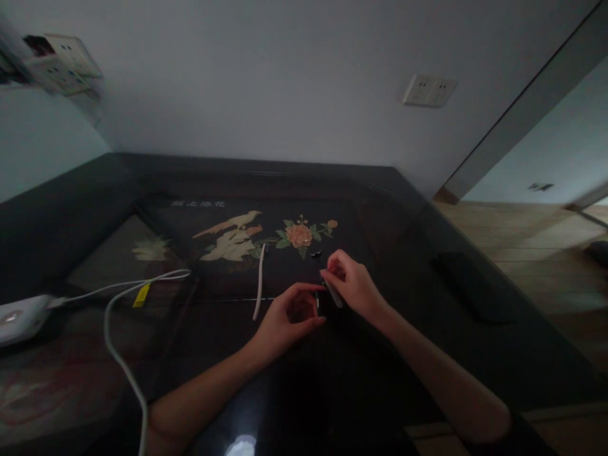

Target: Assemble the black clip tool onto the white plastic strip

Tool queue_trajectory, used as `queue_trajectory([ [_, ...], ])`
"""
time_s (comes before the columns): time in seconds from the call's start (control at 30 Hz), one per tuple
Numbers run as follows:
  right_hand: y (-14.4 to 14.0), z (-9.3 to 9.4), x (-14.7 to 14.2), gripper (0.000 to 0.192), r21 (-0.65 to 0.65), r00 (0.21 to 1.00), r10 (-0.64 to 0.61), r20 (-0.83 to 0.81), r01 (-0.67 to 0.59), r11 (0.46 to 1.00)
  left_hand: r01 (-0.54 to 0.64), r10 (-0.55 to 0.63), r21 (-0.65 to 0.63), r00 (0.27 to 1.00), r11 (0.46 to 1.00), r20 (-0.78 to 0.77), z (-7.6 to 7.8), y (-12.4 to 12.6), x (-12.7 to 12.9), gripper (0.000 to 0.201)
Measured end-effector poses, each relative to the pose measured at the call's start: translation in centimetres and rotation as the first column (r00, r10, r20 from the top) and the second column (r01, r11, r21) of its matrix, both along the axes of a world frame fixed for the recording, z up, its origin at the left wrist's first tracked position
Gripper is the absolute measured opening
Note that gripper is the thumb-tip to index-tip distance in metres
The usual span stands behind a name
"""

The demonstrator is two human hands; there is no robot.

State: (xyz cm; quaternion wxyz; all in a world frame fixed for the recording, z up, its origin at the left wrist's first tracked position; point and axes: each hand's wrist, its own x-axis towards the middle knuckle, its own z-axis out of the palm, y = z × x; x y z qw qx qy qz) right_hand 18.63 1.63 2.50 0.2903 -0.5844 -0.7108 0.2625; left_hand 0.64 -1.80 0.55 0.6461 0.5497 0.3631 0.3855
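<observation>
Strip [334,294] pinched in the right hand [355,285], the grip of the left hand [281,316] unclear, over a flowered black tabletop [394,247], well inside its right edge; sockets [430,90] beyond its back edge.

Cable [118,360] (looped) obstructs the left.

Across the dark table [266,183] we see a bird [237,220] and a flower [299,236] as decoration. At left we find a white box [23,320], a pale cable [144,411] and a yellow tag [141,295]; beyond, we notice a wall socket [430,90].
</observation>
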Motion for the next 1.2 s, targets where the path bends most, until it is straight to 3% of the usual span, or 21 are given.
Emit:
queue_trajectory([
  [0.13,0.9,0.7,-2.1,0.001,-0.065,0.977,0.067,0.204,-0.055,0.996,0.012,-0.012,0.070,1.000,0.997,-0.001,0.1,-0.3,-0.2,0.045],
  [0.3,2.0,0.9,-4.2,0.011,-0.143,0.909,0.092,0.406,-0.037,0.989,0.005,-0.010,0.127,0.999,0.992,0.037,0.6,-0.7,-0.6,0.042],
  [0.5,2.3,1.1,-5.5,0.018,-0.185,0.830,0.122,0.545,-0.022,0.982,0.024,-0.031,0.162,0.999,0.986,0.044,0.7,-0.9,-0.4,0.041],
  [0.7,2.4,1.0,-5.8,0.018,-0.192,0.794,0.131,0.594,-0.018,0.981,0.026,-0.033,0.178,0.999,0.984,0.040,0.6,-0.9,-0.4,0.042],
  [0.87,2.7,1.5,-5.8,0.018,-0.132,0.808,0.107,0.579,-0.037,0.991,0.036,-0.038,0.228,0.999,0.973,0.007,0.5,-0.8,-0.5,0.044],
  [1.07,2.8,2.0,-7.5,0.021,-0.104,0.829,0.233,0.508,-0.209,0.972,0.007,0.009,0.348,0.999,0.937,-0.044,0.0,-1.0,-0.8,0.047],
  [1.2,2.9,1.7,-8.9,0.026,-0.078,0.825,0.282,0.490,-0.280,0.957,0.064,-0.035,0.441,0.997,0.895,-0.073,-0.5,-1.3,-1.0,0.050],
])
